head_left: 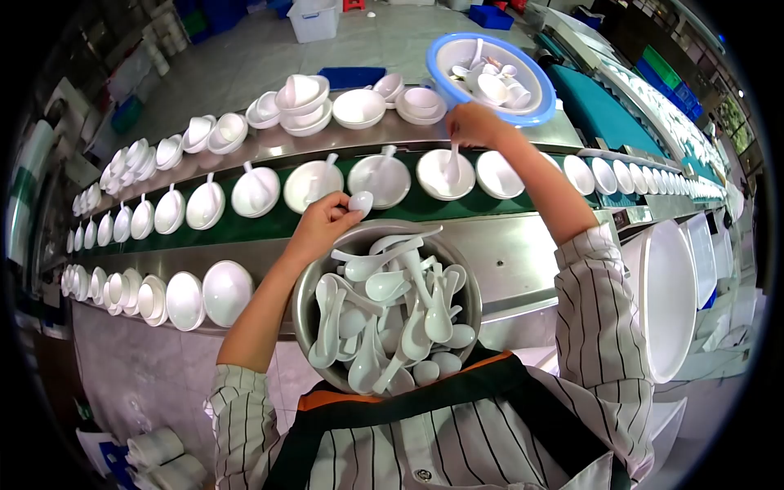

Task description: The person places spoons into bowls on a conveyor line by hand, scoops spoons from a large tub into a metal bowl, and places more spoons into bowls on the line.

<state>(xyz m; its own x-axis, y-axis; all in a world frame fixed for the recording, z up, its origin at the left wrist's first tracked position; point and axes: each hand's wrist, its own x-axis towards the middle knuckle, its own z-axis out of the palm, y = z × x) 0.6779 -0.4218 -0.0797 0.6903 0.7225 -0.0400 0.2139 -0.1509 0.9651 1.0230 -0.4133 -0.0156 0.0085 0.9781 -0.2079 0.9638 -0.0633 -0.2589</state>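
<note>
Green belt [271, 224] along a steel tabletop [514, 257], with a long row of white bowls [204, 205] past the left hand [327, 219]. In that nearly closed hand, a small white spoon [360, 203], pinched tight. Between and below both hands, a big metal bowl [303, 314] full of white spoons [392, 314]. In the nearly closed right hand [472, 125], the other white spoon [452, 167], tip down in a bowl. Just past it, a blue tub [535, 117].

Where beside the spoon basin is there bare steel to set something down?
Clearest is the steel ledge right of the spoon basin, below the green belt. A thin strip lies between belt and near bowls. Bowls crowd the belt; stacked bowls crowd the far side, left of the blue-rimmed tub.
</note>
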